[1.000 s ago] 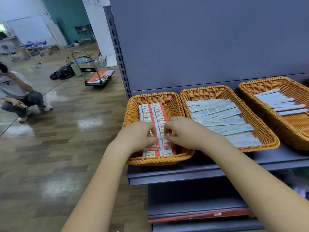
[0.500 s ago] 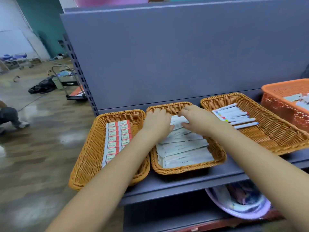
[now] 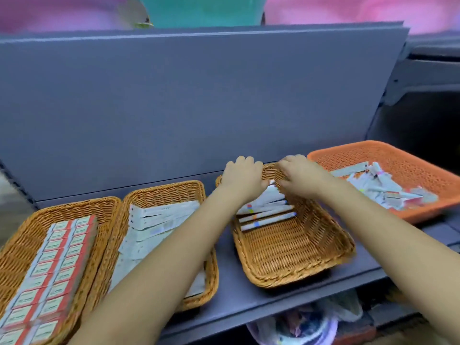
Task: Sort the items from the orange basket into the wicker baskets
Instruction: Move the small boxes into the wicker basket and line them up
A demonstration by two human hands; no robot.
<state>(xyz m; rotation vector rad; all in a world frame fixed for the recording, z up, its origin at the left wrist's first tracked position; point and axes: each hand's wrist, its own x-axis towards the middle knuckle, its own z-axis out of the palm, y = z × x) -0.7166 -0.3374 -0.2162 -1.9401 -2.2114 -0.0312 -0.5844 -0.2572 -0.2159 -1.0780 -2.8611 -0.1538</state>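
Observation:
Three wicker baskets stand in a row on a grey shelf. The left wicker basket (image 3: pixel 22 235) holds rows of red-and-white boxes (image 3: pixel 53 265). White flat packets (image 3: pixel 159 215) fill the middle wicker basket (image 3: pixel 164 191). In the right wicker basket (image 3: pixel 293 260) lie several white pens (image 3: pixel 267 215) at its far end. My left hand (image 3: pixel 242 176) and my right hand (image 3: pixel 302 176) both rest on the far pens, fingers bent down over them. The orange basket (image 3: pixel 408 168) stands at the right with mixed loose items (image 3: pixel 383 189).
A grey back panel (image 3: pixel 199 108) rises behind the baskets. The grey shelf (image 3: pixel 229 295) has a bare strip at its front edge. Below the shelf sits a bowl with bagged things (image 3: pixel 298 324). Pink and teal tubs (image 3: pixel 201 11) stand on top.
Both hands moved right, from the left basket of boxes, over the middle basket's packets, to the pens in the right wicker basket. The view swung right, bringing the orange basket in.

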